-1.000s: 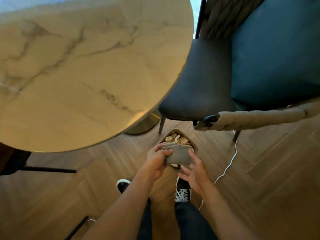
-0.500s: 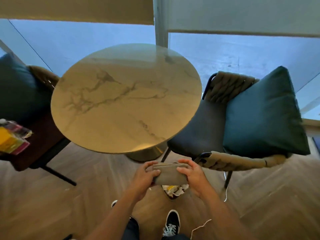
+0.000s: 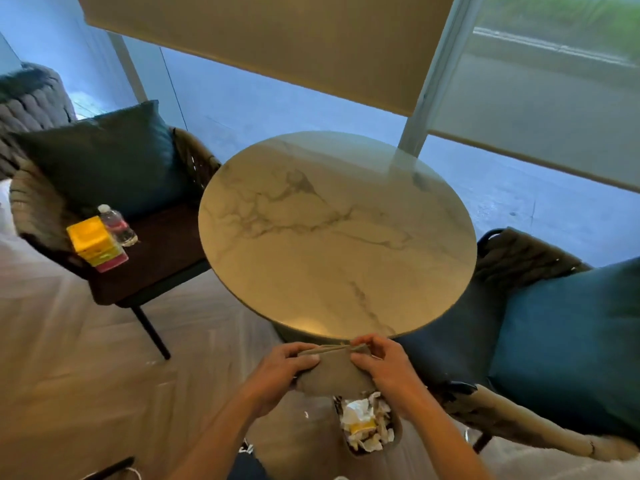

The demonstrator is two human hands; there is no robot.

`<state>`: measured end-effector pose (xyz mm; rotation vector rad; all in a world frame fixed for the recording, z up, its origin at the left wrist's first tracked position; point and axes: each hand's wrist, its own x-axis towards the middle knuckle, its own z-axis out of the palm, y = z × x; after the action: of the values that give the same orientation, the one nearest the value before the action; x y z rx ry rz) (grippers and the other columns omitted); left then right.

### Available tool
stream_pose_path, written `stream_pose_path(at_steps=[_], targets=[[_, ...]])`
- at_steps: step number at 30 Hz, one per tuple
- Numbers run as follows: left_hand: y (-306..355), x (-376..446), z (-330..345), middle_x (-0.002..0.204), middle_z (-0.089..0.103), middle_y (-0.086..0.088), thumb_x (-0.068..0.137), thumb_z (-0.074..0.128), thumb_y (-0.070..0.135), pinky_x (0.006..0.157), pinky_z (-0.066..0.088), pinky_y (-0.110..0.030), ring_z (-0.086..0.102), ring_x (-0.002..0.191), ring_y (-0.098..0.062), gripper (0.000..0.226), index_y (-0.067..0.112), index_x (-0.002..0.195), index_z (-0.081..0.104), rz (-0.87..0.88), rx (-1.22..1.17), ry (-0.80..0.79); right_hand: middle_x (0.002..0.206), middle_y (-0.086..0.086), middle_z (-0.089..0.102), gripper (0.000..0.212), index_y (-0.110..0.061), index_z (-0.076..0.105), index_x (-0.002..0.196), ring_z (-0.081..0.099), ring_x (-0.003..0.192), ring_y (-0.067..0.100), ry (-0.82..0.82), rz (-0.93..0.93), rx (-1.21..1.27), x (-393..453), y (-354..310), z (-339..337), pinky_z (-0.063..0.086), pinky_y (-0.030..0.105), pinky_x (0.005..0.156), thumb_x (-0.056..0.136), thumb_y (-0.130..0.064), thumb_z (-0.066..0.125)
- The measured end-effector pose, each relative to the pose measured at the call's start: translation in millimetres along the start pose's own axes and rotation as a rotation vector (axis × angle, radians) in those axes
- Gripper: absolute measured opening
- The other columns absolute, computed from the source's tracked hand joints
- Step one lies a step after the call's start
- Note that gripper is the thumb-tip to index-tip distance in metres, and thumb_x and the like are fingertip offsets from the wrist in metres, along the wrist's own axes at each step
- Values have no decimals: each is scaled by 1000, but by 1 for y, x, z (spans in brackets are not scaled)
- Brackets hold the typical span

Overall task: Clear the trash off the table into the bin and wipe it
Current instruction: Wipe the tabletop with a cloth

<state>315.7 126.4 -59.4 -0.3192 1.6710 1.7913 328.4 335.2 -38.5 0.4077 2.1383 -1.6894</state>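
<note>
The person stands at the near edge of the round marble table (image 3: 337, 237) and holds a folded grey cloth (image 3: 330, 370) with both hands, just in front of the table's rim and a little lower than the top. The left hand (image 3: 277, 374) grips the cloth's left side, with the thumb pressed on its upper fold. The right hand (image 3: 384, 365) pinches the right end of the same fold between thumb and curled fingers. The cloth hangs down between the two hands. Directly under it, on the wooden floor, stands a small bin (image 3: 367, 427) filled with crumpled paper trash (image 3: 363, 422). On the left chair (image 3: 114, 216) lie a yellow box (image 3: 91, 242) and a small plastic bottle (image 3: 116, 225), touching each other. A chair with a teal cushion (image 3: 568, 344) is at the right.
</note>
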Motion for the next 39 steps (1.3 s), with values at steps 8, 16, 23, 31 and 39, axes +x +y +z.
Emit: stream_pose_path(at_steps=[8,16,23,31,39], targets=[[25,-3,-116,91,66,-5,81,75,15,64,50,-26,62,77,-13,15,14,95,68,28,-154,72,89,3,68,16,-18,70,91,61,73,4,-142,-47,-125,63,-67,99,48,19,61,83,-5,68],[46,-11,-241,101,61,-14,90,63,9,60,51,-26,60,83,-20,27,19,115,57,62,-263,368,81,6,66,22,-20,64,102,60,69,12,-231,17,-74,137,-129,220,49,24,55,85,-5,69],[49,-6,-330,76,56,-6,88,54,-10,50,45,-15,49,59,-11,22,9,80,61,17,-342,575,82,9,62,17,-18,63,98,59,72,13,-358,-13,-130,196,-164,303,49,25,62,87,-7,67],[47,41,-417,82,71,-2,84,63,-9,63,53,-20,64,67,-10,20,5,96,71,-110,-527,746,77,3,63,10,-26,58,92,60,70,13,-440,-92,-344,300,-170,399,48,26,59,93,-17,59],[33,112,-511,114,63,7,85,61,-7,94,52,-35,60,107,-13,40,29,98,72,-315,-300,790,102,-7,66,26,-26,70,95,59,74,1,-649,-46,-557,408,-168,477,43,6,56,94,-8,51]])
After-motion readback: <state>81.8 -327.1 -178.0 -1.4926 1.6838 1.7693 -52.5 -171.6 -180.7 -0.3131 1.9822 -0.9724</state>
